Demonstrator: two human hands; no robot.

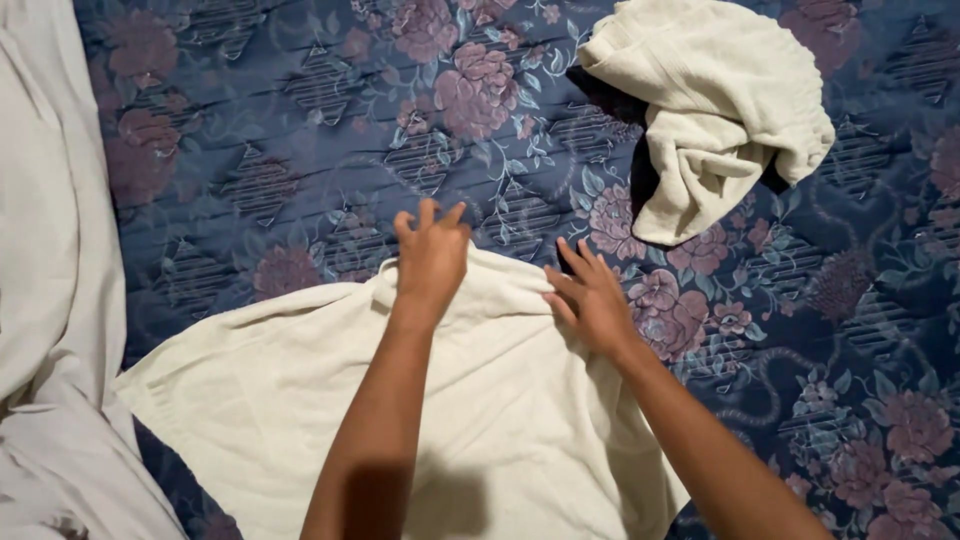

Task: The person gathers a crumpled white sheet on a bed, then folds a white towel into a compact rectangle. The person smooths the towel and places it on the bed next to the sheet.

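left hand (432, 255): fingers curled, pinching the far edge of the cream towel (330, 400) at its top fold; grip looks light
right hand (590, 295): open, fingers spread, palm flat on the same towel's far right edge, pressing it down
cream towel: lies spread under both hands and forearms on the floral bedspread (300, 130), reaching back toward the person; mostly flat, near-left corner sticks out to the left
fold state: judged early; far edge looks turned over once, no compact fold yet, wrinkles still to smooth
second towel (710, 110): crumpled heap, beyond and to the right of the right hand, well apart, untouched, not folded
white sheet (45, 250): bunched along the left, well left of the left hand
left to do: judged most of it; one towel partway, one not started
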